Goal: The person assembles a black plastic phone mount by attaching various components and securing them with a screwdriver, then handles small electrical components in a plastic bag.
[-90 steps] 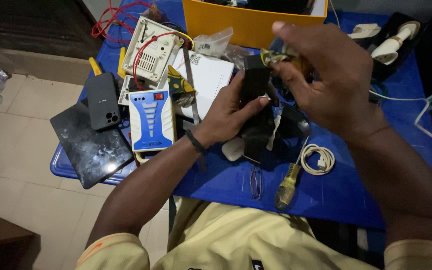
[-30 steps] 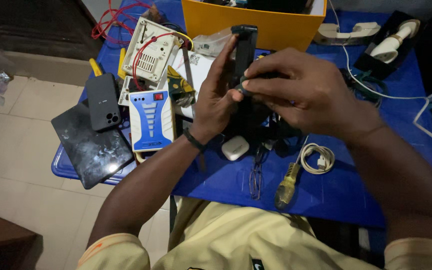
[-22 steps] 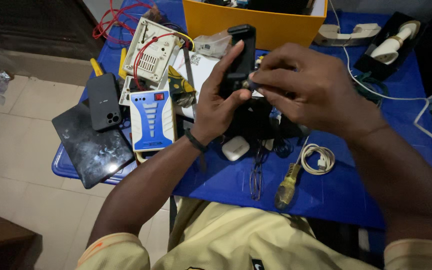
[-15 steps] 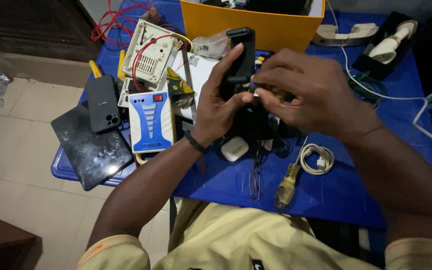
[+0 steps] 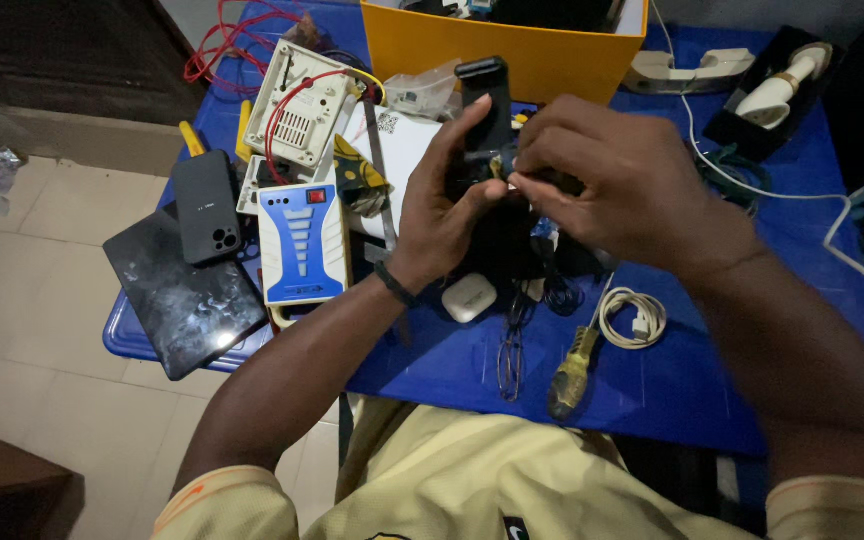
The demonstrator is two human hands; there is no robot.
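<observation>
My left hand (image 5: 444, 205) grips a black phone-like device (image 5: 485, 100), held upright above the blue table (image 5: 692, 375). My right hand (image 5: 620, 185) is closed beside it, its fingertips pinching something small against the device's side; what it pinches is too small to tell. Both hands hover over a dark heap of parts in the table's middle. A small white case (image 5: 469, 297) lies just below my left wrist.
An orange box (image 5: 512, 55) stands at the back. To the left lie a blue-and-white unit (image 5: 302, 243), a black phone (image 5: 206, 206), a dark tablet (image 5: 184, 296) and a white circuit box with red wires (image 5: 297, 115). A screwdriver (image 5: 572, 365), tweezers (image 5: 509, 352) and a coiled white cable (image 5: 631, 317) lie in front.
The black device has been lifted from the heap and stood upright in my left hand. My right hand moved from above it to its side and pinches there.
</observation>
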